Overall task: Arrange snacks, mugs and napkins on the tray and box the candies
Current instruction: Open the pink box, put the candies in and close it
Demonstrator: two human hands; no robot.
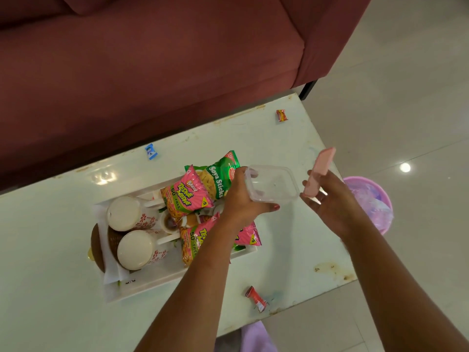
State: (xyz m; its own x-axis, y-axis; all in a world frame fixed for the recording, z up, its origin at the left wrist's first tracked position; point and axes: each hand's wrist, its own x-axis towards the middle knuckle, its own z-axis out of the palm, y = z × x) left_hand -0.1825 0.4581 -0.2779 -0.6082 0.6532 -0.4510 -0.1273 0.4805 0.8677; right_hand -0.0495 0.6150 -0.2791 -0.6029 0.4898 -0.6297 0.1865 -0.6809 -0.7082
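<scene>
My left hand (239, 199) grips a clear plastic box (272, 184), which looks empty, above the table. My right hand (330, 199) holds its pink lid (319, 171) upright just to the right of the box. Below them a white tray (152, 278) carries two flowered mugs (127, 212) lying on their sides, a white napkin (111, 273) and several snack packets (187, 195). Three wrapped candies lie loose on the table: a blue candy (151, 151), an orange candy (282, 115) and a red candy (256, 298).
The white table (50, 250) stands in front of a maroon sofa (152, 59). A pink bin (373, 199) with a plastic liner stands on the tiled floor to the table's right. A brown woven coaster (97, 245) rests at the tray's left end.
</scene>
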